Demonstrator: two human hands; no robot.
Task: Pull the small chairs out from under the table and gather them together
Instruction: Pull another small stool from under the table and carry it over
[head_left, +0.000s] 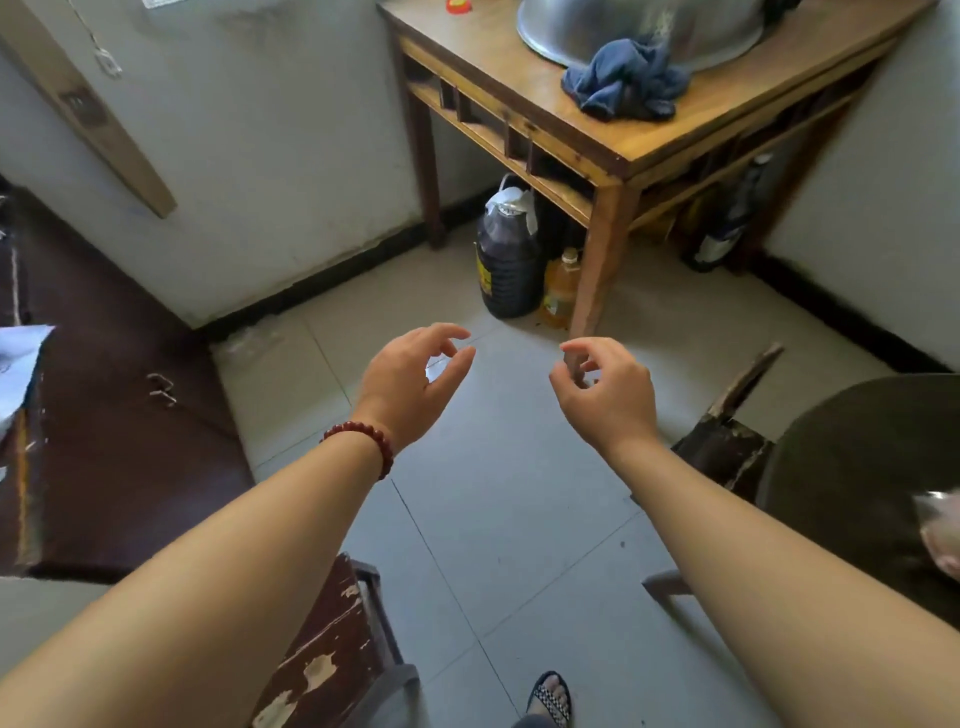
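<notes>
You are standing over a pale tiled floor with the square wooden table ahead of you in the corner, its far edge running out of view. On it a big dull-metal basin is sitting, only partly in view, with a crumpled blue cloth lying against its rim. At your lower left a small dark chair with flaking paint is showing only part of its worn seat — your left arm is covering the rest. At your right a second small dark chair is peeking out beside a dark round tabletop. Under the wooden table a dark plastic jug is standing, half hidden in shadow. Your left hand and right hand are hovering empty, fingers loosely curled — touching neither chair.
</notes>
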